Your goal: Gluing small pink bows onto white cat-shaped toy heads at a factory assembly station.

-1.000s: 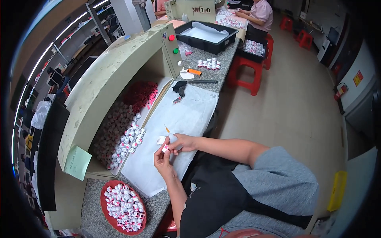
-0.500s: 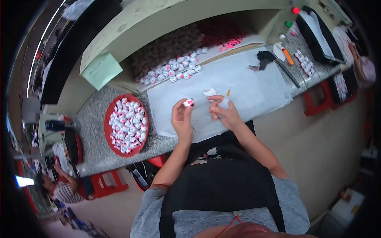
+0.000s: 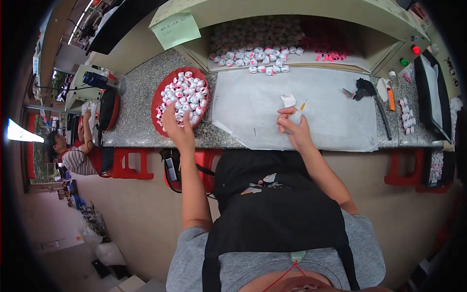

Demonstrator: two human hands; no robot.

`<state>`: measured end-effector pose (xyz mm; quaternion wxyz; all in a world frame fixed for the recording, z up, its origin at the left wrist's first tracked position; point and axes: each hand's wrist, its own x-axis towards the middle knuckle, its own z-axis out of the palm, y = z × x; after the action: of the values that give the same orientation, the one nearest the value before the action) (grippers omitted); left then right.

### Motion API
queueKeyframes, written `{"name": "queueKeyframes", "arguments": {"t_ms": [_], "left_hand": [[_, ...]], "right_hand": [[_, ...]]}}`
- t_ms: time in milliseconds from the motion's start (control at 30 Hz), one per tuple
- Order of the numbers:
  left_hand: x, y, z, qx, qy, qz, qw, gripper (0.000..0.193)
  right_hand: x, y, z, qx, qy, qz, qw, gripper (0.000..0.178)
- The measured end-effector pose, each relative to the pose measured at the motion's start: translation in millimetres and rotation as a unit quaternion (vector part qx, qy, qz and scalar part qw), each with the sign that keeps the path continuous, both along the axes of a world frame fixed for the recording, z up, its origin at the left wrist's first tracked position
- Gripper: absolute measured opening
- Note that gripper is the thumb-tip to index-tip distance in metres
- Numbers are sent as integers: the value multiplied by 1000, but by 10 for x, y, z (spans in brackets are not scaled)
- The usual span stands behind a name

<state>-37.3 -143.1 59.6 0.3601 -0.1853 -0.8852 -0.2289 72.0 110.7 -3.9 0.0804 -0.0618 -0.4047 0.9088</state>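
Observation:
My left hand (image 3: 178, 129) is over the near rim of a red round basket (image 3: 158, 92), its thumb and fingers apart with no piece visible between them. Many small rounded white pieces with pink patches (image 3: 184, 92) fill the basket. Above the white sheet (image 3: 243, 104), my right hand (image 3: 297, 130) is closed around a small whitish needle-tip squeeze bottle (image 3: 295, 117). Its orange-based needle points up and away from me. Just beyond that hand lies a crumpled white tissue (image 3: 288, 100).
A lit cabinet (image 3: 292, 14) at the back holds more white pieces (image 3: 262, 56) and bright pink pieces (image 3: 333, 54). Black-handled pliers (image 3: 362, 90), an orange cutter (image 3: 390, 99) and a black tray (image 3: 433, 97) are at the right. Another person (image 3: 80, 155) sits far left.
My left hand has moved left from the sheet to the basket, and the white-and-pink piece it held no longer shows in it. My right hand still holds the bottle. The view has turned left.

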Motion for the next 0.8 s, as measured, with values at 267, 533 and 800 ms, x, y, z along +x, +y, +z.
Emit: {"name": "queueKeyframes", "arguments": {"t_ms": [267,533,800], "left_hand": [[-460,1424,-211,56,-186,-305,932,20],[-513,1841,-618,9,-187,-200,962,25],[-379,1781,-470,81,-278,-271,918,21]], "right_hand": [[97,-32,65,-42,39,-60,997,30],[84,-44,171,105,-9,-2,994,25],[182,123,714,80,29,-67,994,40]]}}
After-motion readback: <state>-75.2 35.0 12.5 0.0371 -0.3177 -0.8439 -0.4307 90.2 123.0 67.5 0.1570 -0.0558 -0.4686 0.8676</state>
